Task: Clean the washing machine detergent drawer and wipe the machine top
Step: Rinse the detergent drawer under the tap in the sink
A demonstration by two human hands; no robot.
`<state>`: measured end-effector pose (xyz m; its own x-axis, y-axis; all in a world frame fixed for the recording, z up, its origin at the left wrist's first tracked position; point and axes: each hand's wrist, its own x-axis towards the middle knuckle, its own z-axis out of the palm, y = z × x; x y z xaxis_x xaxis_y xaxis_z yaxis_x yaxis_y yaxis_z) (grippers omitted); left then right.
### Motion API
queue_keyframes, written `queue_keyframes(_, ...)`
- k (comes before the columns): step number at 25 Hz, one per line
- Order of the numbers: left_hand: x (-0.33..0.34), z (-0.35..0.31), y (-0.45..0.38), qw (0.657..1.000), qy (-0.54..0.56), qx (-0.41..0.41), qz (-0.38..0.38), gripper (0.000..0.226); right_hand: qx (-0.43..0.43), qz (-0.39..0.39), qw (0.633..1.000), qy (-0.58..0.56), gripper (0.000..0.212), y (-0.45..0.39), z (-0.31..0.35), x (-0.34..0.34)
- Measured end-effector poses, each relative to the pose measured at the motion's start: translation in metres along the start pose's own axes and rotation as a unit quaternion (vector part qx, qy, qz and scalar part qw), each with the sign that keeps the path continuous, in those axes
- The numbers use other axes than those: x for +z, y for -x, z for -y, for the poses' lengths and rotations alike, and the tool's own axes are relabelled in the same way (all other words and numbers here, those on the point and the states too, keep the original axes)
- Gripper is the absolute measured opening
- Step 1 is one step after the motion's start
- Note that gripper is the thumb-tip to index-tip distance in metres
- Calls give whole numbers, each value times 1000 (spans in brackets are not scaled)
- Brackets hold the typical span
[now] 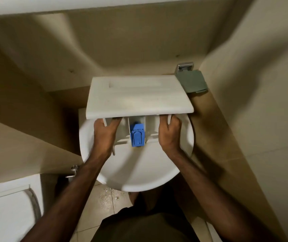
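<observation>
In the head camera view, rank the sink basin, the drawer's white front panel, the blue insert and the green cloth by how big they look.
1. Sink basin, partly covered.
2. White front panel; it sits nearer the camera, so its true size against the basin is unsure.
3. Green cloth.
4. Blue insert, looks smallest.

Pretty cramped little bathroom, beige tiled walls (122, 41) closing in on three sides with dim, warm lighting. There's a round white sink (139, 175) in the middle, a white toilet (8, 210) down in the lower left corner, and a chrome fixture (185, 66) up on the wall behind. The tiled floor (104, 201) below the basin has wet splashes on it.
</observation>
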<state>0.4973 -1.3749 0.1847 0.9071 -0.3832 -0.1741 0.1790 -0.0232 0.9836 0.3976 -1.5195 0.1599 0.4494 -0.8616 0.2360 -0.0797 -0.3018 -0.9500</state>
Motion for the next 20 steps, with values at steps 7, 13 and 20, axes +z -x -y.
queue_keyframes(7,-2,25,4,995,-16,-90,-31,13,60,69,990,108,42,24,-38,4)
queue_keyframes(13,-8,12,5,998,-52,20,-20,9,-130,-6,990,56,37,5,-6,-1)
queue_keyframes(20,2,27,5,995,-75,-56,-42,21,15,40,993,108,49,17,-35,-1)
